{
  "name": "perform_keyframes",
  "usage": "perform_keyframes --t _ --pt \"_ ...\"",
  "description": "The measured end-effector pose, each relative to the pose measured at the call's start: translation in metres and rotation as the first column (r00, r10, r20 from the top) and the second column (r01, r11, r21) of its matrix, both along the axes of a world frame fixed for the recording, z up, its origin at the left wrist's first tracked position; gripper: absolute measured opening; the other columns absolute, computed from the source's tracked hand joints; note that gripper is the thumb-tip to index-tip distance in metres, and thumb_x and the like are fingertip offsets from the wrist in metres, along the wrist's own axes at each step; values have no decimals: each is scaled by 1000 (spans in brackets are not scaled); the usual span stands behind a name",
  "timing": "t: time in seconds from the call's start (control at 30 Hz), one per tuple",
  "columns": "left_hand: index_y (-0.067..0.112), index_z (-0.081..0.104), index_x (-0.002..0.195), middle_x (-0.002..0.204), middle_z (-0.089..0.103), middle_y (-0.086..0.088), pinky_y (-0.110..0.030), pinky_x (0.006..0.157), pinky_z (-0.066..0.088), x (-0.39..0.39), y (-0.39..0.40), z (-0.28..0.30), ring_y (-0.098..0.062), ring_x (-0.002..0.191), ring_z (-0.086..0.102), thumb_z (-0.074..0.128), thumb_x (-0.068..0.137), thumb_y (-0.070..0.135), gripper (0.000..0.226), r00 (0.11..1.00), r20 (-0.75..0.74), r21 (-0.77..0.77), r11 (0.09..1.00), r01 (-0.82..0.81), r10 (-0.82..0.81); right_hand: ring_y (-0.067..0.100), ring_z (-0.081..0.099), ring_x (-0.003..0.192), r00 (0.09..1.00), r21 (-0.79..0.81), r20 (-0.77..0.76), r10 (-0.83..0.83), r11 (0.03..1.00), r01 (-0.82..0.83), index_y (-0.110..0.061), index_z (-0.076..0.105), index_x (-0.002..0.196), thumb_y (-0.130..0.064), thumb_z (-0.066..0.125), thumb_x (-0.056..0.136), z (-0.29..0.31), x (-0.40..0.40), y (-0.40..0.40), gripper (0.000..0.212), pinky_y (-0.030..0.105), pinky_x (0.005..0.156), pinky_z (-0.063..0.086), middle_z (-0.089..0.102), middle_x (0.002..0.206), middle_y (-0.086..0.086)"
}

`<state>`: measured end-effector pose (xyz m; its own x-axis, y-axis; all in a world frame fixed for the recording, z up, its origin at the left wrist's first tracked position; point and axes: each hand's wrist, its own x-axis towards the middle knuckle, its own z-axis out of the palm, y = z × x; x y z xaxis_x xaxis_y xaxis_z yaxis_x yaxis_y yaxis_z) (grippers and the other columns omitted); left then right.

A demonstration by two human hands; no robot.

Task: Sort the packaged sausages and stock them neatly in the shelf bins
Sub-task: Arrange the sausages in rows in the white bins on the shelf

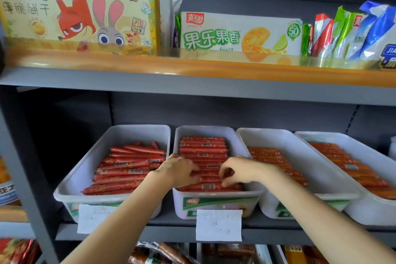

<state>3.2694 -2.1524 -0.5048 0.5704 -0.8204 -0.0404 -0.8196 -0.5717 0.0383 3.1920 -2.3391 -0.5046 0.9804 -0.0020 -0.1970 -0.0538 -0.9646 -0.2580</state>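
Both hands work in the second white plastic bin [214, 196]: the left hand [182, 170] presses flat, uncurled, while the right hand [237, 170] pinches a red packaged sausage [205, 186] just beneath its grip, likely squaring the row.
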Motion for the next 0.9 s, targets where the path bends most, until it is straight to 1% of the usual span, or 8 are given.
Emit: perform_keyframes --t 0.1,0.2,0.33,0.47,0.57,0.63,0.77,0.9 --pt "24 52 133 127 60 -2 -22 99 37 5 18 8 -18 115 56 49 94 41 42 990 -139 -319 945 -68 24 12 58 102 999 183 46 -15 983 6 -19 65 112 -28 65 88 13 -1 12 25 24 87 48 62 113 -5" --pt "24 57 128 119 65 -2 -19 91 40 17 62 20 -18 110 59 54 93 36 37 985 -156 -462 876 -137 72 9 59 104 993 278 120 1 960 -35 -29 64 103 -31 61 90 28 6 30 13 31 98 47 61 109 -11" --pt "30 43 138 141 47 4 -23 107 30 48 139 23 -17 129 45 49 95 36 44 975 -3 -166 962 -218 221 8 60 103 963 148 250 99 979 -138 -27 66 109 -34 58 92 33 33 83 21 30 96 47 64 116 -8" --pt "23 39 142 146 40 0 -28 110 30 72 171 -2 -20 131 41 48 96 35 49 929 -136 179 930 -320 345 21 54 116 949 -45 183 255 967 -251 -15 56 128 -26 55 94 15 70 149 36 31 97 42 58 129 4" --pt "20 38 142 146 40 -6 -40 111 32 85 168 -22 -28 132 39 48 96 33 49 908 -145 191 912 -364 393 30 51 120 961 -240 -18 275 932 -271 -13 44 139 -21 55 93 -1 92 179 48 39 99 42 51 136 12" --pt "22 22 149 152 26 -5 -42 117 18 88 162 -26 -29 141 24 34 100 23 51 925 25 212 903 -375 378 34 52 116 974 -339 -47 223 913 -226 -12 40 142 -15 53 93 -5 102 187 50 36 94 45 50 134 18" --pt "8 17 149 157 8 -13 -40 118 -4 90 157 -28 -24 146 4 24 99 11 50 878 298 87 906 -415 374 28 41 132 987 -146 -34 159 976 -162 -21 35 146 -14 49 95 -11 117 186 52 35 107 35 40 147 9" --pt "17 6 151 159 -3 -6 -37 118 2 92 150 -34 -21 146 0 26 101 37 57 985 -38 74 983 -167 171 22 37 135 992 -23 124 3 1000 0 -18 44 140 -24 39 101 -6 146 167 40 28 109 30 40 147 4"
